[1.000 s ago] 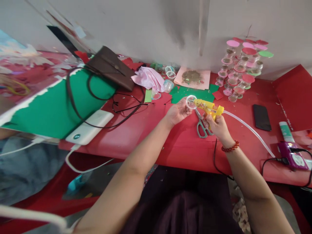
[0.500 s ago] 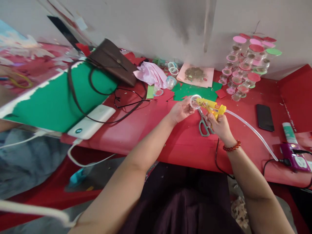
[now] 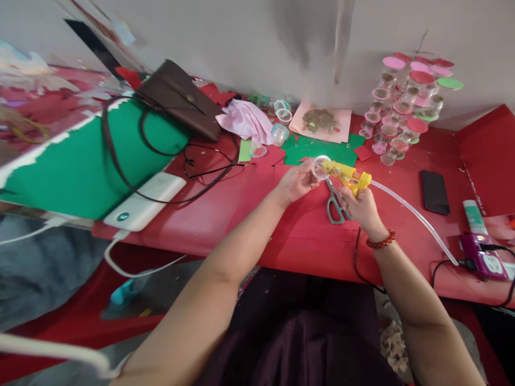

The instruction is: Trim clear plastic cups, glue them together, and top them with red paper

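My left hand (image 3: 298, 183) is closed on the side of a small clear plastic cup (image 3: 321, 168), whose round rim faces me. My right hand (image 3: 361, 206) grips a yellow hot glue gun (image 3: 346, 176), its nozzle pointing left at the cup. I cannot tell whether the tip touches the plastic. From the back of the gun a long clear glue stick (image 3: 414, 210) curves down to the right. Grey-handled scissors (image 3: 335, 208) lie on the red table (image 3: 225, 230) just under the gun, partly covered by my right hand.
Stacked clear cups with coloured discs (image 3: 402, 107) stand at the back right. A phone (image 3: 434, 192), glue bottle (image 3: 475, 216) and purple power socket (image 3: 483, 257) lie right. A power bank (image 3: 147, 201), brown bag (image 3: 181, 99) and glasses (image 3: 213, 170) are left. Loose cups (image 3: 279, 134) sit behind.
The whole view has shifted slightly, so things appear a little further left. Both hands keep the same hold on the cup and the glue gun.
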A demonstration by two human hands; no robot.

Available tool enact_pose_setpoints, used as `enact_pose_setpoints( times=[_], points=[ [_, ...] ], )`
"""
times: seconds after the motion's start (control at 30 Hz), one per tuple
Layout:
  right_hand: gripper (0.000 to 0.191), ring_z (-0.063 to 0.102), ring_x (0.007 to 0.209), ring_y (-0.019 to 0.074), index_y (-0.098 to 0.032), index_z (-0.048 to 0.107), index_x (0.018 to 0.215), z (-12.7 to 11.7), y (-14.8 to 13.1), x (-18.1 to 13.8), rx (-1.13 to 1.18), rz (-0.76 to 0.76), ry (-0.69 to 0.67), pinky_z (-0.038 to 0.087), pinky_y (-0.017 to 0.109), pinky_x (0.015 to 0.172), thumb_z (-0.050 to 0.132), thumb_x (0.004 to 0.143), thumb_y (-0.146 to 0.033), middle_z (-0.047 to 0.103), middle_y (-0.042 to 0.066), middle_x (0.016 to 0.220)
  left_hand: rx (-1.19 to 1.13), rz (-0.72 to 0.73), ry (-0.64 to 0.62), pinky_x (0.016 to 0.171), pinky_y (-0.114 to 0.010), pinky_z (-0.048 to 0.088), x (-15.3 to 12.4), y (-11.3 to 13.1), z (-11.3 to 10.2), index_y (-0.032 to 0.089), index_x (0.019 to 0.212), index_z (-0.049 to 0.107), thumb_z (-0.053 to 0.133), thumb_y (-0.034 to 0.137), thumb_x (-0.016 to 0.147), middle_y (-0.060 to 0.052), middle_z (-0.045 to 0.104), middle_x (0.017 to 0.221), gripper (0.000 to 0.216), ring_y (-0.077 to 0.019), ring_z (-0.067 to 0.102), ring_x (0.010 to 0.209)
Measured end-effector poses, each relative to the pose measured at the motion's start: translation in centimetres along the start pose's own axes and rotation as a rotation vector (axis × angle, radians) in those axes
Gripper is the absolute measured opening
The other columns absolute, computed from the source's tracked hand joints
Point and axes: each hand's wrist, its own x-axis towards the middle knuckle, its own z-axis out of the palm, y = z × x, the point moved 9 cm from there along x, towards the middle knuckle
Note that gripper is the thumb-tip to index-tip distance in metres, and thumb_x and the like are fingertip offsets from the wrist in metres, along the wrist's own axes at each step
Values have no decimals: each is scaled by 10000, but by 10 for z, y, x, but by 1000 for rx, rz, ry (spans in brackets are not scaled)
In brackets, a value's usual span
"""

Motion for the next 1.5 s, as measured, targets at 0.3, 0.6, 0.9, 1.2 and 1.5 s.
enact_pose_setpoints(
  times=[0.3,0.6,0.9,1.2,1.5],
  points=[
    [580,403,420,80,-245,500,648,-8,2,1,-43,-4,46,299,240,393,687,820,-766,467,-52,485,10,-17,-7,516,-227,363,3,-4,-5,196,860,690,668,212,937,-31,717,790,82,-115,610,636],
    [493,403,434,88,-254,510,688,-10,7,2,-29,1,74,313,251,403,713,856,-671,465,-53,500,17,-20,13,512,-239,369,4,-4,-8,177,836,689,620,233,981,-7,636,718,169,-105,572,580],
    [627,416,446,87,-240,499,645,-13,-3,1,-52,6,83,319,241,419,691,772,-823,462,-49,490,60,-3,10,536,-234,384,3,-2,-9,183,931,761,656,208,920,-40,705,815,108,-125,606,663],
    [656,387,432,80,-238,480,624,-15,-2,0,-122,3,112,285,238,417,640,779,-856,458,-43,477,58,1,-10,531,-226,363,2,-2,-6,170,941,761,648,207,921,-35,696,806,121,-124,593,661],
    [627,394,428,79,-244,471,620,-16,-3,1,-126,28,132,306,241,425,642,764,-830,441,-55,474,33,-15,28,529,-223,363,1,-2,-6,192,917,734,595,178,962,-11,691,797,148,-107,586,626]
  ],
)
